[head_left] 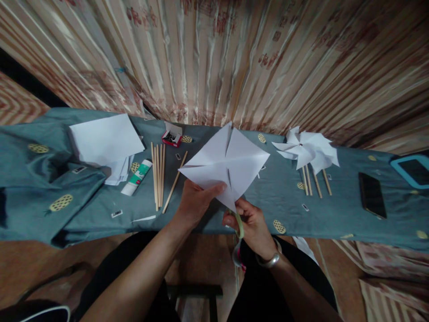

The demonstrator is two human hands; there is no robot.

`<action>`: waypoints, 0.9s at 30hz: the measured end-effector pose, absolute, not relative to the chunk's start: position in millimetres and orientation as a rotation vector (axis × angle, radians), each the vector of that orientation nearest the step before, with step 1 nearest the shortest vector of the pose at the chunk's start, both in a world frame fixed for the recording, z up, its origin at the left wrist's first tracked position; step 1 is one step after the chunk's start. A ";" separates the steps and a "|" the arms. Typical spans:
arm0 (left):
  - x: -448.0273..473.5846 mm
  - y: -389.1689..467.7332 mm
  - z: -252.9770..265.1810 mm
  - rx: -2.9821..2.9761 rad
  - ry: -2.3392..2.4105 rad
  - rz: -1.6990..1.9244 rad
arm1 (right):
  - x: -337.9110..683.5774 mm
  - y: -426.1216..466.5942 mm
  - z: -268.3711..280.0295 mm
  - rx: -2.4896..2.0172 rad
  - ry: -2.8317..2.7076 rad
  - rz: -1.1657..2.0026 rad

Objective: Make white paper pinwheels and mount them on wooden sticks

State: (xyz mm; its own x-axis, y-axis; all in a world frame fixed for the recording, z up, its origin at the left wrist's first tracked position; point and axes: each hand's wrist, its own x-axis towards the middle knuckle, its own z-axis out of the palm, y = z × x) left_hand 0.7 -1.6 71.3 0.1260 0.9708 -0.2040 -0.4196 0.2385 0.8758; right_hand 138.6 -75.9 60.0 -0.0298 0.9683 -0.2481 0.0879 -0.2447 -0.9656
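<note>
A square sheet of white paper, turned like a diamond, is held above the table. Slits run inward from its top, left and bottom corners. Gripping its lower left edge is my left hand, thumb on top and the fingers hidden underneath. My right hand is closed round the yellow-green handles of a pair of scissors at the bottom corner. One dark blade shows in the lower slit; the rest of the scissors lies behind the paper and fingers.
On the cloth-covered table lie wooden sticks, a glue stick, a red box of pins and stacked paper. Finished paper pinwheels, a phone and a blue-framed device are rightward. A curtain hangs behind.
</note>
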 end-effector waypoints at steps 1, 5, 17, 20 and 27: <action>0.8 -1.6 71.7 0.754 0.933 1.164 | 138.3 -75.7 60.2 -1.434 -1.175 1.383; 1.1 -1.7 73.6 0.744 0.948 1.156 | 138.1 -75.3 60.3 -1.431 -1.186 1.375; -0.2 -2.0 71.3 0.762 0.942 1.167 | 138.8 -75.1 59.1 -1.419 -1.187 1.380; 0.2 -2.4 71.9 0.762 0.938 1.166 | 138.0 -74.9 58.6 -1.392 -1.154 1.405; 1.1 -2.5 74.3 0.772 0.956 1.162 | 139.7 -76.4 56.3 -1.389 -1.195 1.375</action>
State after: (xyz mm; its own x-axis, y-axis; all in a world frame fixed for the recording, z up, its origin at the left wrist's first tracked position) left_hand 1.1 -2.5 74.3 0.1132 0.9712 -0.2099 -0.3927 0.2377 0.8884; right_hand 139.7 -76.4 56.3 -0.0497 0.9760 -0.2122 0.0741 -0.2083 -0.9753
